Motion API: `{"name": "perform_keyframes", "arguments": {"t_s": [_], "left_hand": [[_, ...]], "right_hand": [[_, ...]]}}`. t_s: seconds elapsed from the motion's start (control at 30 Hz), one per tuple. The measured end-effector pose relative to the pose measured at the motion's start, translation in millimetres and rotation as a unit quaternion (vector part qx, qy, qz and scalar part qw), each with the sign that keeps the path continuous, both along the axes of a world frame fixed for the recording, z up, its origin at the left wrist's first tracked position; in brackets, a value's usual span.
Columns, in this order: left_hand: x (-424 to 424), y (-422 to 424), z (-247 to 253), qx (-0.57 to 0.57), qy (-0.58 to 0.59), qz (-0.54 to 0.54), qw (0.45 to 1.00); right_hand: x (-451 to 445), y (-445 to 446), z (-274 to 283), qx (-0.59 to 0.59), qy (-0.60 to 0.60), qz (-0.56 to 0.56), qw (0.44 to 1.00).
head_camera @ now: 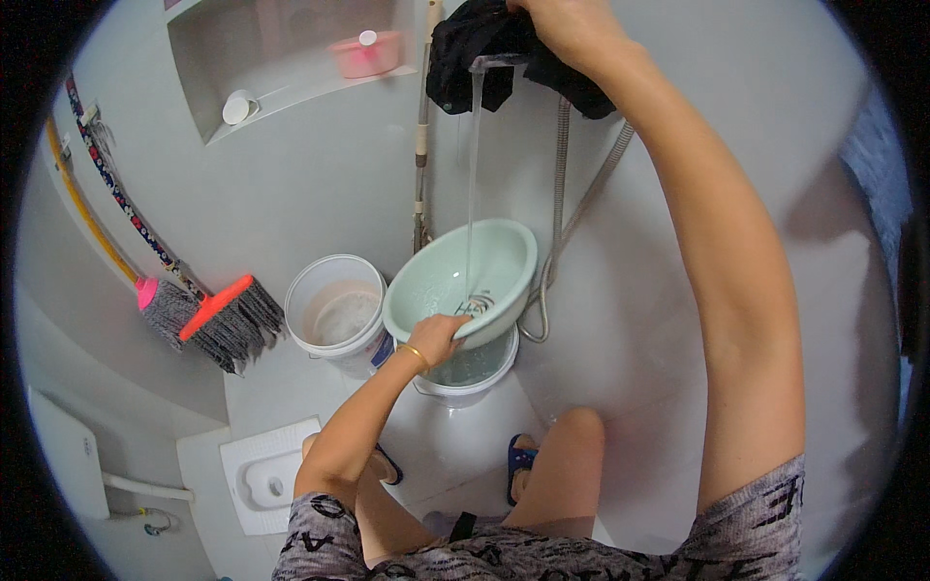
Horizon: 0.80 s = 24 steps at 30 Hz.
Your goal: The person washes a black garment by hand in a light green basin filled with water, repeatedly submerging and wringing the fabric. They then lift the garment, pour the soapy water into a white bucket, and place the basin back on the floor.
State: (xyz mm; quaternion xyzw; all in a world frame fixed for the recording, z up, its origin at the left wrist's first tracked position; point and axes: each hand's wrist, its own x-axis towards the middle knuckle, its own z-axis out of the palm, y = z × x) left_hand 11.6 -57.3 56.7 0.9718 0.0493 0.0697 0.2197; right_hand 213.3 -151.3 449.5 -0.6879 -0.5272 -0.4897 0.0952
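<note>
My left hand (437, 340) grips the near rim of a pale green plastic basin (429, 265), which is tilted over a white bucket (465, 392) of water. Water (474, 160) runs from a metal faucet (501, 62) into the basin, whose inside bears printed writing. Black cloth (465, 43) is draped around the faucet. At the top edge, my right hand (574, 33) reaches up to this cloth; its fingertips are cut off or hidden, so its grip is unclear.
Left of the basin stands another white bucket (296, 299) with cloudy, foamy liquid. Mops (218, 309) lean on the wall. A shower hose (561, 181) hangs on the right. A wall niche holds a pink basin (360, 62) and white cup (236, 109). A squat toilet (251, 501) lies lower left.
</note>
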Motion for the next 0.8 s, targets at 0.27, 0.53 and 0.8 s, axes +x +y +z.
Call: {"name": "perform_keyframes", "arguments": {"t_s": [0.27,0.53,0.8], "left_hand": [[-66,22,24,-0.310,-0.015,-0.033,0.950],[-65,11,58,-0.627,-0.112,0.028,0.771],[-73,30,36,-0.785,-0.261,0.123,0.549]], "right_hand": [[-51,-4,-9,-0.017,-0.063,-0.051,0.997],[-53,-8,-28,0.037,-0.116,-0.041,0.992],[-113,-44,-28,0.110,-0.001,0.197,0.974]]}}
